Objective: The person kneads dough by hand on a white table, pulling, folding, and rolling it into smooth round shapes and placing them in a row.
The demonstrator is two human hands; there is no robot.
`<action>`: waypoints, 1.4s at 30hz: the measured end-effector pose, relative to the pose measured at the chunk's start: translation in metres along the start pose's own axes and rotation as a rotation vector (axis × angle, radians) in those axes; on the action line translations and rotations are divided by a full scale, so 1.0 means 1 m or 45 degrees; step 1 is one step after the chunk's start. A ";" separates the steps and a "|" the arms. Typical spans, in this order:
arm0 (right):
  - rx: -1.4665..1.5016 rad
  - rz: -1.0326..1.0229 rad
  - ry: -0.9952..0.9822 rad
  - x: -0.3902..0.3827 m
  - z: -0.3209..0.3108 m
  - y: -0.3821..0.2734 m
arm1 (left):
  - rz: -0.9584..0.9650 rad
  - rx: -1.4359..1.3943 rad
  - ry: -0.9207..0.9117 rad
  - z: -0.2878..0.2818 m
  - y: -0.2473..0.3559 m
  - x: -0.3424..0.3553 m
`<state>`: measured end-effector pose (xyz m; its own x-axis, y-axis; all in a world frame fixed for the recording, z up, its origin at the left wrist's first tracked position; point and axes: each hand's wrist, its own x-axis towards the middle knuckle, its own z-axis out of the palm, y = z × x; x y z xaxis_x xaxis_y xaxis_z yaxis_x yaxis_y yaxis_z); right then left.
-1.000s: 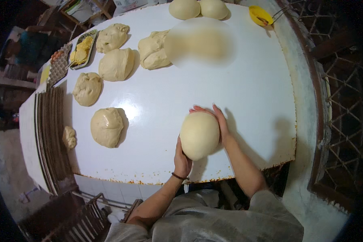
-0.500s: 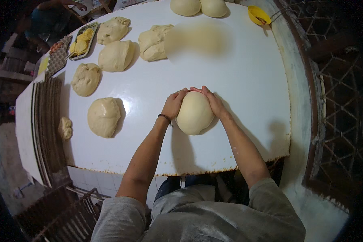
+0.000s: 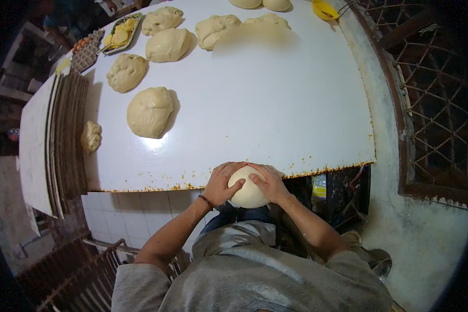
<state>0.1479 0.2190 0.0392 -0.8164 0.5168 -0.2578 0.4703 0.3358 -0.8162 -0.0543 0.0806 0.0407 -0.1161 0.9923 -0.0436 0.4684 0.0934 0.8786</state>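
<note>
Between my two hands is a smooth, pale ball of dough (image 3: 248,191) at the near edge of the white table (image 3: 234,112). My left hand (image 3: 222,182) cups its left side, the thumb lying on top. Around the right side curves my right hand (image 3: 272,184), its thumb on the dough as well. The fingers of both hands wrap the far side of the ball and nearly meet there. A larger dough lump (image 3: 150,112) rests on the table ahead and to the left, apart from my hands.
Several dough lumps (image 3: 167,44) lie toward the far left, with a small dough scrap (image 3: 91,137) beside a stack of boards (image 3: 67,140). Farther back are a tray of yellow pieces (image 3: 120,34) and an egg carton (image 3: 84,57). A yellow bowl (image 3: 325,10) sits at the far right.
Both hands have drawn the dough ball toward me, from the tabletop to its near edge. My thumbs now lie over the ball. The view has shifted too.
</note>
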 end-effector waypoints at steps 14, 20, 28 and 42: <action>2.106 0.382 0.113 0.095 -0.061 0.050 | -0.470 -1.234 0.716 0.063 0.028 0.116; 0.825 -0.071 -0.222 0.289 -0.195 0.059 | -0.590 -0.832 1.120 0.047 0.052 0.199; 0.553 0.213 -0.212 0.310 -0.209 0.075 | -0.428 -1.117 0.433 -0.048 -0.031 0.315; 0.418 -0.066 -0.069 0.080 -0.044 0.054 | -0.213 -0.603 0.196 -0.003 0.004 0.065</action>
<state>0.1223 0.3130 -0.0027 -0.8570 0.4602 -0.2318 0.3019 0.0838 -0.9496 -0.0631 0.1449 0.0428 -0.2996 0.9400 -0.1630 -0.0109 0.1674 0.9858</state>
